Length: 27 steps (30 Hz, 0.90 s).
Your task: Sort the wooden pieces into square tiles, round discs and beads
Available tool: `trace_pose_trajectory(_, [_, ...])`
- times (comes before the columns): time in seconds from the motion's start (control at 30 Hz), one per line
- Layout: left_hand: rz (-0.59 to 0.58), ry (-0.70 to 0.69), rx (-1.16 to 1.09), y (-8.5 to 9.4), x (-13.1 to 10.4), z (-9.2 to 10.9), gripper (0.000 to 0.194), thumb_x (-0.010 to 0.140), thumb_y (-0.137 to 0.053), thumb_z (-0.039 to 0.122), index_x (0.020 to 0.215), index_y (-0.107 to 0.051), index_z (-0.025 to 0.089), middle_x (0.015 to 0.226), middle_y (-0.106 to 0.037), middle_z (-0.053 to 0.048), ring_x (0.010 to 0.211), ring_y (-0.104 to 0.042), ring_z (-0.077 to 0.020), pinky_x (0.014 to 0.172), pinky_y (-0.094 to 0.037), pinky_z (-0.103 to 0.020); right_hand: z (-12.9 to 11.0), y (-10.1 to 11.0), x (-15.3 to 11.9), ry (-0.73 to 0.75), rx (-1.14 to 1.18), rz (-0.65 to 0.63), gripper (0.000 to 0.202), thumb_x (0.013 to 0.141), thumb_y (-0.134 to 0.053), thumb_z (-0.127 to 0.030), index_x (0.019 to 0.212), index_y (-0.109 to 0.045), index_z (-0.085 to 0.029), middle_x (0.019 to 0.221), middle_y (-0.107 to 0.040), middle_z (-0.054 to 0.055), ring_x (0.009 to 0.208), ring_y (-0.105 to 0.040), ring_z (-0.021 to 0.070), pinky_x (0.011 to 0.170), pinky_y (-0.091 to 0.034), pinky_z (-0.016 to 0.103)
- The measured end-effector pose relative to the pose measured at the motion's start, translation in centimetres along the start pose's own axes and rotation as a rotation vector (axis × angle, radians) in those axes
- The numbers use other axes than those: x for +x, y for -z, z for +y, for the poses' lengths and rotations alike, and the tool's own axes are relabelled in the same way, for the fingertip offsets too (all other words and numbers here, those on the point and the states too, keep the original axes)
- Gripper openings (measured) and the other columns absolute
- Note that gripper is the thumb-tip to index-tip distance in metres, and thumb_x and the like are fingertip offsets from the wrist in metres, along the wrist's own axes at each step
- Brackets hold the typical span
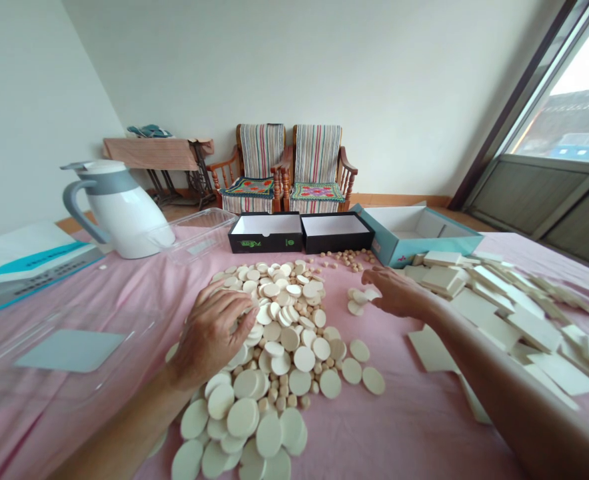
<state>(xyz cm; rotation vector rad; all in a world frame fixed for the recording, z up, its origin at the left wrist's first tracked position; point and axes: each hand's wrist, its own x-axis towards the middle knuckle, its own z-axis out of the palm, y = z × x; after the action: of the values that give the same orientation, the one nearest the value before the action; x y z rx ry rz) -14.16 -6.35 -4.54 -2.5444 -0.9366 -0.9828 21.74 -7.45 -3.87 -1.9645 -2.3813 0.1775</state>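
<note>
A heap of pale round wooden discs [304,359] spreads across the pink cloth, with small wooden cubes [282,385] scattered among and beneath them. My left hand [214,327] lies over the left side of this heap, its fingers bent but apart, touching discs; whatever is under the palm is hidden. To the right of the heap, my right hand [397,292] has a tilted, slightly blurred wooden disc [372,294] between thumb and fingers. Directly beside those fingertips sits a little group of discs [355,307] on the cloth.
Two black boxes [266,243] [338,243] and a light-blue box [409,243] stand at the back. Square wooden tiles [477,308] are piled on the right. A white jug [132,217], clear plastic lids [69,350] and a packet [32,263] occupy the left.
</note>
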Motion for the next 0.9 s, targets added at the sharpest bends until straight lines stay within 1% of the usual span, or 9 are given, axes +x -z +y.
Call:
trace_pose_trajectory(0.07, [0.003,-0.001,-0.001,0.0,0.0,0.0,0.008,0.086,-0.055,0.022,0.087,-0.063,0.020,0.089,-0.070,-0.002,0.086,-0.064,-0.0180,0.097,-0.041,-0.040,0.0,-0.1,0.1,0.063,0.057,0.044,0.036,0.068,-0.056,-0.007,0.103,-0.057,-0.015,0.108,-0.061,0.012,0.102,-0.055,0.0247,0.087,-0.040,0.032])
trace_pose_trajectory(0.17, [0.007,-0.004,0.001,-0.1,-0.1,0.0,0.008,0.086,-0.055,0.022,0.087,-0.063,0.020,0.089,-0.070,-0.002,0.086,-0.064,-0.0182,0.098,-0.041,-0.041,-0.4,-0.6,0.1,0.152,0.121,0.036,0.036,0.067,-0.055,-0.006,0.102,-0.056,-0.017,0.107,-0.061,0.010,0.101,-0.055,0.0224,0.087,-0.040,0.031])
trace_pose_trajectory(0.27, [0.010,-0.005,0.004,-0.2,-0.1,-0.1,0.008,0.086,-0.056,0.023,0.088,-0.063,0.020,0.090,-0.070,-0.002,0.087,-0.064,-0.0183,0.097,-0.041,-0.041,-0.7,-1.1,0.2,0.153,0.108,0.017,0.033,0.067,-0.056,-0.006,0.099,-0.056,-0.017,0.104,-0.061,0.011,0.099,-0.054,0.0235,0.084,-0.040,0.032])
trace_pose_trajectory(0.37, [0.010,-0.006,0.001,-0.2,-0.1,-0.2,0.007,0.086,-0.056,0.022,0.088,-0.063,0.020,0.090,-0.070,-0.002,0.087,-0.064,-0.0180,0.097,-0.042,-0.041,-0.6,-1.4,0.4,0.159,0.108,0.034,0.027,0.069,-0.055,-0.007,0.094,-0.056,-0.017,0.098,-0.061,0.010,0.093,-0.055,0.0222,0.081,-0.041,0.031])
trace_pose_trajectory(0.43, [0.011,-0.007,-0.001,-0.2,-0.1,-0.1,0.007,0.086,-0.056,0.022,0.088,-0.062,0.020,0.090,-0.070,-0.002,0.086,-0.064,-0.0180,0.097,-0.042,-0.041,-0.4,-1.4,0.6,0.155,0.118,0.093,0.024,0.069,-0.055,-0.008,0.091,-0.056,-0.017,0.094,-0.061,0.009,0.088,-0.055,0.0211,0.078,-0.041,0.030])
trace_pose_trajectory(0.53, [0.009,-0.004,-0.001,-0.1,-0.1,-0.1,0.007,0.086,-0.056,0.022,0.088,-0.063,0.020,0.090,-0.070,-0.002,0.087,-0.063,-0.0182,0.098,-0.041,-0.042,-0.2,-1.1,0.9,0.115,0.123,0.242,0.025,0.069,-0.055,-0.009,0.093,-0.054,-0.016,0.095,-0.058,0.010,0.087,-0.054,0.0204,0.075,-0.041,0.029])
trace_pose_trajectory(0.6, [0.004,0.001,-0.002,-0.1,-0.2,-0.1,0.007,0.086,-0.056,0.021,0.088,-0.063,0.020,0.089,-0.070,-0.002,0.087,-0.063,-0.0182,0.098,-0.041,-0.043,-0.3,-1.1,1.0,0.105,0.130,0.283,0.026,0.069,-0.055,-0.009,0.094,-0.054,-0.016,0.097,-0.058,0.010,0.087,-0.054,0.0203,0.075,-0.041,0.029])
trace_pose_trajectory(0.83, [0.013,-0.005,-0.002,-0.2,-0.1,-0.2,0.007,0.085,-0.057,0.021,0.088,-0.063,0.020,0.090,-0.070,-0.002,0.087,-0.064,-0.0186,0.098,-0.041,-0.042,-0.7,-1.9,1.1,0.068,0.180,0.127,0.024,0.070,-0.057,-0.011,0.094,-0.058,-0.015,0.092,-0.063,0.009,0.084,-0.058,0.0203,0.075,-0.043,0.030])
trace_pose_trajectory(0.9, [0.012,-0.003,-0.001,-0.2,-0.1,-0.1,0.007,0.085,-0.057,0.021,0.088,-0.063,0.020,0.090,-0.070,-0.002,0.087,-0.064,-0.0186,0.098,-0.041,-0.042,-0.5,-2.1,1.1,0.064,0.195,0.108,0.027,0.069,-0.058,-0.011,0.096,-0.058,-0.015,0.093,-0.063,0.009,0.085,-0.059,0.0205,0.076,-0.044,0.030])
